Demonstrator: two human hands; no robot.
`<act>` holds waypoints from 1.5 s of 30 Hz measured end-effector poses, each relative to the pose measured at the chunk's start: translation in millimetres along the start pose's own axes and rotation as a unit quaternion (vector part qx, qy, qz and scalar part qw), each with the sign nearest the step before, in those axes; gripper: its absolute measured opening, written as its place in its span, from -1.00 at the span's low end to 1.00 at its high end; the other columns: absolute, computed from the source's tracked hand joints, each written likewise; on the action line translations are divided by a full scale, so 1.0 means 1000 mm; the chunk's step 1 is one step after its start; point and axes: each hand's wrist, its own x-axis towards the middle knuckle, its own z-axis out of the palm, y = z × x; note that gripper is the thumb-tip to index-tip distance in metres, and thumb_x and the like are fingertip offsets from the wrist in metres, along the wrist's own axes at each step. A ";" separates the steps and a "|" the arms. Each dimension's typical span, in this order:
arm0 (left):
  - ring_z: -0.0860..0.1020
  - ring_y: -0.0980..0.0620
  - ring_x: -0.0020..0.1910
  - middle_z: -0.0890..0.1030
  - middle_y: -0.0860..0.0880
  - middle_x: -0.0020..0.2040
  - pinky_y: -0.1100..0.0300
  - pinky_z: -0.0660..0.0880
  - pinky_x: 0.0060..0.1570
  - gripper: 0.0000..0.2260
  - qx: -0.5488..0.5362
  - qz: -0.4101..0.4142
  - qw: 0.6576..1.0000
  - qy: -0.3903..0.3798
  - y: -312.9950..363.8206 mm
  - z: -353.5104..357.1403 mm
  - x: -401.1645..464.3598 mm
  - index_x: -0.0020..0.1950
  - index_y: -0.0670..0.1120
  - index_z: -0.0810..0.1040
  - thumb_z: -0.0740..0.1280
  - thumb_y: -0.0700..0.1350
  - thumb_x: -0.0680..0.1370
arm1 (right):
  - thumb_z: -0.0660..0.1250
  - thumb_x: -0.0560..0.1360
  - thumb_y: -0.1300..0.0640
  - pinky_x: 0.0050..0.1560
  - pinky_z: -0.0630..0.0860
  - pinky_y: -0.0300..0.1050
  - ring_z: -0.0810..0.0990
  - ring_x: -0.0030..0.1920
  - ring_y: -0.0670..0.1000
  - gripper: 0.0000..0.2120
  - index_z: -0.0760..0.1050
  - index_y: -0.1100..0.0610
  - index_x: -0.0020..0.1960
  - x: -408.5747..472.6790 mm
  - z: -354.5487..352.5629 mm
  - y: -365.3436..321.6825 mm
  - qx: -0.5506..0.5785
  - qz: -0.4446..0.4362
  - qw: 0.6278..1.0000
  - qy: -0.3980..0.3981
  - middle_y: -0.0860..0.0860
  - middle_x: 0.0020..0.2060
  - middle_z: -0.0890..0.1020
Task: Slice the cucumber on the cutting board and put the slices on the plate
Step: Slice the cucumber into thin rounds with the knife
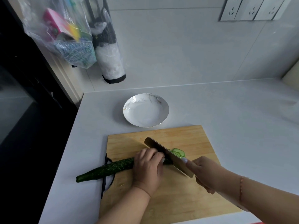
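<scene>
Left hand [148, 167]: I am curling its fingers over the cucumber [105, 169], pinning it to the cutting board [186, 199] with the knuckles turned toward the blade, which I judge keeps the fingertips tucked clear of the edge.

Right hand [204, 173]: I am wrapping it round the handle of the knife [166, 156], forefinger reaching up along the blade's side, probably to steady each stroke.

Cucumber: dark green and bumpy, lying from 9 o'clock toward the board's middle; its uncut tail is hanging past the board's left edge over the counter [242, 118]. The cut end is hiding under my left hand and the blade.

Knife: a broad cleaver-type blade, standing on edge across the cucumber, running from 11 o'clock down to 4 o'clock.

Slices [178, 153]: a small overlapping pile of thin pale-green rounds, lying on the board just at the blade's right face, at 3 o'clock from my left hand.

Plate [129, 110]: white, marbled, holding nothing, sitting on the counter at 12 o'clock just beyond the board, near enough for an easy transfer. Slicing is, by my judgement, at an early stage.
</scene>
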 end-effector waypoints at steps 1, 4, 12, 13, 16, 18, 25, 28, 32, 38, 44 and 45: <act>0.43 -0.02 -0.15 0.51 0.05 -0.17 0.14 0.32 -0.13 -0.87 0.001 -0.001 1.000 0.001 0.000 0.000 0.000 -0.18 -0.02 0.55 0.42 -0.23 0.38 | 0.03 0.55 -0.28 -0.31 0.51 -0.13 0.43 -0.63 -0.01 -0.36 0.49 0.31 -0.04 0.000 0.000 0.001 0.002 -0.002 1.000 0.000 -0.05 -0.69 0.42; 0.43 -0.03 -0.15 0.51 0.04 -0.18 0.13 0.32 -0.13 -0.88 0.000 -0.001 1.000 0.004 0.000 0.000 0.000 -0.18 -0.03 0.54 0.40 -0.22 0.38 | 0.02 0.55 -0.28 -0.30 0.53 -0.12 0.42 -0.64 -0.03 -0.33 0.50 0.34 0.03 -0.002 0.001 0.001 0.005 -0.007 1.000 -0.003 -0.04 -0.66 0.43; 0.42 0.00 -0.15 0.51 0.03 -0.18 0.13 0.34 -0.13 -0.96 -0.011 -0.010 1.000 0.014 0.000 0.001 0.000 -0.17 -0.02 0.55 0.31 -0.13 0.44 | 0.03 0.56 -0.24 -0.30 0.47 -0.09 0.37 -0.67 -0.05 -0.40 0.48 0.31 -0.08 -0.020 -0.009 0.001 0.014 -0.022 1.000 0.002 -0.06 -0.71 0.41; 0.42 0.00 -0.14 0.52 0.04 -0.17 0.14 0.34 -0.12 -0.95 -0.013 -0.011 1.000 0.014 0.000 0.001 0.000 -0.16 -0.01 0.56 0.31 -0.13 0.44 | 0.02 0.56 -0.24 -0.30 0.47 -0.08 0.36 -0.67 -0.06 -0.41 0.48 0.30 -0.10 -0.024 -0.011 0.001 0.013 -0.024 1.000 0.003 -0.06 -0.71 0.41; 0.44 -0.01 -0.13 0.53 0.04 -0.17 0.12 0.37 -0.12 -0.95 -0.017 -0.013 1.000 0.011 0.000 0.001 -0.001 -0.14 -0.01 0.56 0.30 -0.13 0.45 | 0.00 0.56 -0.24 -0.27 0.48 -0.08 0.36 -0.65 -0.05 -0.41 0.48 0.27 -0.11 -0.031 -0.014 0.001 0.009 -0.028 1.000 -0.002 -0.06 -0.71 0.41; 0.44 0.00 -0.13 0.53 0.05 -0.16 0.13 0.37 -0.12 -0.95 -0.019 -0.014 1.000 0.010 0.000 0.000 -0.001 -0.15 -0.01 0.55 0.30 -0.13 0.45 | 0.01 0.56 -0.25 -0.29 0.47 -0.08 0.35 -0.65 -0.05 -0.41 0.48 0.27 -0.12 -0.032 -0.014 0.001 0.010 -0.028 1.000 -0.004 -0.06 -0.70 0.41; 0.44 0.00 -0.13 0.53 0.06 -0.17 0.11 0.38 -0.13 -0.94 -0.025 -0.015 0.999 0.013 0.000 0.000 -0.001 -0.17 -0.01 0.55 0.30 -0.14 0.44 | 0.00 0.57 -0.25 -0.32 0.45 -0.12 0.35 -0.66 -0.02 -0.37 0.47 0.32 -0.07 -0.029 -0.011 0.000 0.009 -0.028 1.000 -0.001 -0.05 -0.70 0.41; 0.45 0.00 -0.14 0.52 0.06 -0.17 0.10 0.38 -0.15 -0.94 -0.023 -0.016 1.000 0.010 0.001 -0.001 -0.001 -0.18 -0.01 0.55 0.29 -0.14 0.44 | 0.01 0.56 -0.25 -0.33 0.47 -0.12 0.39 -0.64 0.00 -0.35 0.47 0.35 -0.05 -0.025 -0.008 -0.001 0.006 -0.031 0.999 -0.003 -0.04 -0.67 0.43; 0.45 -0.01 -0.15 0.52 0.05 -0.17 0.09 0.38 -0.15 -0.94 -0.022 -0.013 1.000 0.004 0.001 -0.002 -0.001 -0.16 -0.01 0.55 0.29 -0.12 0.46 | 0.00 0.57 -0.23 -0.33 0.47 -0.12 0.40 -0.64 0.00 -0.36 0.48 0.36 0.03 -0.021 -0.002 -0.002 0.015 -0.029 0.999 -0.012 -0.04 -0.68 0.43; 0.44 0.01 -0.14 0.51 0.06 -0.17 0.13 0.35 -0.13 -0.94 -0.036 -0.011 0.999 -0.007 -0.001 -0.005 -0.002 -0.16 -0.02 0.57 0.31 -0.14 0.45 | 0.00 0.57 -0.23 -0.29 0.49 -0.10 0.38 -0.66 -0.02 -0.37 0.46 0.35 -0.05 -0.015 0.002 -0.004 0.024 -0.017 0.999 -0.026 -0.04 -0.70 0.43; 0.43 0.04 -0.12 0.52 0.06 -0.16 0.22 0.33 -0.10 -0.91 -0.020 -0.008 1.000 -0.017 -0.002 -0.008 0.000 -0.17 -0.04 0.58 0.28 -0.13 0.47 | 0.01 0.57 -0.23 -0.26 0.52 -0.06 0.39 -0.67 -0.04 -0.38 0.48 0.34 -0.02 -0.007 0.005 -0.010 0.026 -0.007 0.999 -0.036 -0.05 -0.70 0.42; 0.44 0.04 -0.12 0.53 0.06 -0.16 0.21 0.34 -0.11 -0.89 -0.015 -0.006 1.000 -0.017 -0.002 -0.008 -0.002 -0.17 -0.04 0.59 0.27 -0.13 0.47 | 0.01 0.57 -0.24 -0.27 0.52 -0.07 0.39 -0.66 -0.04 -0.36 0.48 0.36 0.00 -0.006 0.005 -0.009 0.025 -0.008 0.999 -0.037 -0.04 -0.69 0.43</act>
